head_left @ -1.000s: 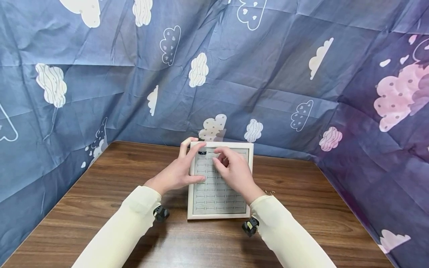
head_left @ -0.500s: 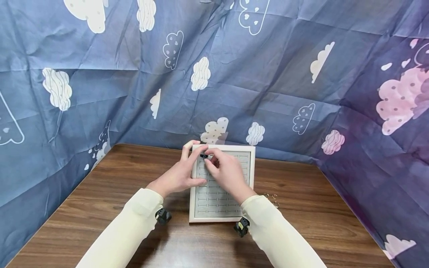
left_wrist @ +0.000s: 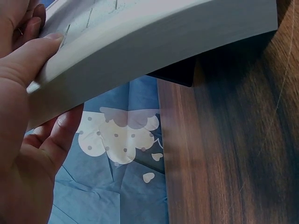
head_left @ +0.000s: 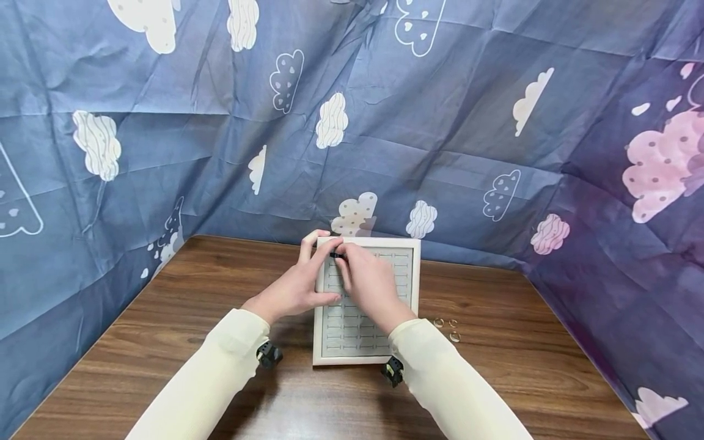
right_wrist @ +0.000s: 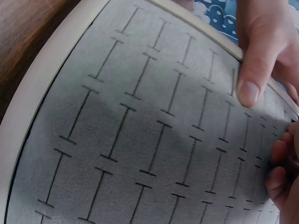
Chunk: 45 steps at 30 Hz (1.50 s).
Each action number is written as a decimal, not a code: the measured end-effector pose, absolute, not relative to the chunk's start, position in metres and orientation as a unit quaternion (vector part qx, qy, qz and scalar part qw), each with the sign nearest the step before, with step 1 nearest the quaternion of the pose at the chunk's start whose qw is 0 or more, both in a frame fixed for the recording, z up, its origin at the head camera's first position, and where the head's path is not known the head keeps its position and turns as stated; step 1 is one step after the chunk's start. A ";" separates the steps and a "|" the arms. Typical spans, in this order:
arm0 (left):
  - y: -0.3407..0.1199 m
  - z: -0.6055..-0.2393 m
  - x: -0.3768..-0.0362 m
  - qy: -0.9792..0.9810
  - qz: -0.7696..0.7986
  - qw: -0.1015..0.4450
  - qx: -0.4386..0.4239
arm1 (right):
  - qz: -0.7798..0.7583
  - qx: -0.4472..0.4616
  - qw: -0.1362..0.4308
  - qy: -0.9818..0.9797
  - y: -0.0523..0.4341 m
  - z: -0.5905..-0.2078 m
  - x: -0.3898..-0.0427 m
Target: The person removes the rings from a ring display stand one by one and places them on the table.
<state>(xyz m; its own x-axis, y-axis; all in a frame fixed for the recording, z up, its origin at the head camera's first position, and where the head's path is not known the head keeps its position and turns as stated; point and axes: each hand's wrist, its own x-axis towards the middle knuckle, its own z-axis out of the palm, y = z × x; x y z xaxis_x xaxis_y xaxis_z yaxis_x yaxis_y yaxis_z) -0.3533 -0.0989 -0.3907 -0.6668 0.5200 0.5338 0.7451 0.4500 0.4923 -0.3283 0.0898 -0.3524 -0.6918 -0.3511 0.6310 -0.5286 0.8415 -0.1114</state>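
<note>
- Three small rings (head_left: pixel 447 327) lie on the brown wooden bench (head_left: pixel 165 342), right of the white-framed slotted tray (head_left: pixel 408 360); blue cloud-print cloth (head_left: pixel 440 122) hangs behind.
- My left hand (head_left: pixel 294 287) grips the tray's far-left edge.
- My right hand (head_left: pixel 370 282) has its fingers (head_left: pixel 345 260) pinched on a dark ring (head_left: pixel 335 255) at the tray's far-left corner.

Two arms in long, pale cream-yellow sleeves that reach to the wrists. The left hand (head_left: pixel 291 287) and right hand (head_left: pixel 368 284) are bare, without gloves or rings visible. A small black camera unit is strapped under each wrist: the left wrist camera (head_left: pixel 268 354) and the right wrist camera (head_left: pixel 393 371), the latter with a small yellowish marking.
</note>
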 end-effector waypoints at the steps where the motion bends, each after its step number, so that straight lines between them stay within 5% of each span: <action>1: -0.098 -0.391 -0.353 -0.837 -0.364 0.154 -0.379 | 0.138 0.244 0.312 -0.908 0.090 -0.353 -0.328; 21: -0.091 -0.388 -0.354 -0.837 -0.358 0.156 -0.383 | 0.176 0.313 0.400 -0.843 0.112 -0.357 -0.327; 45: -0.098 -0.390 -0.352 -0.849 -0.357 0.137 -0.364 | 0.158 0.283 0.424 -0.846 0.143 -0.353 -0.318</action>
<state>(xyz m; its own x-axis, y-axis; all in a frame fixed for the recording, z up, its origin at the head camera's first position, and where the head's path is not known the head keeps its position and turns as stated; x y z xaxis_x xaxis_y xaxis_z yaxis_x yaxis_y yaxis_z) -0.3517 -0.0981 -0.3896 -0.6981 0.5195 0.4928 0.7155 0.4802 0.5074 -0.3184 0.1432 -0.3533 -0.4811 -0.3451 0.8059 -0.6125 0.7900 -0.0274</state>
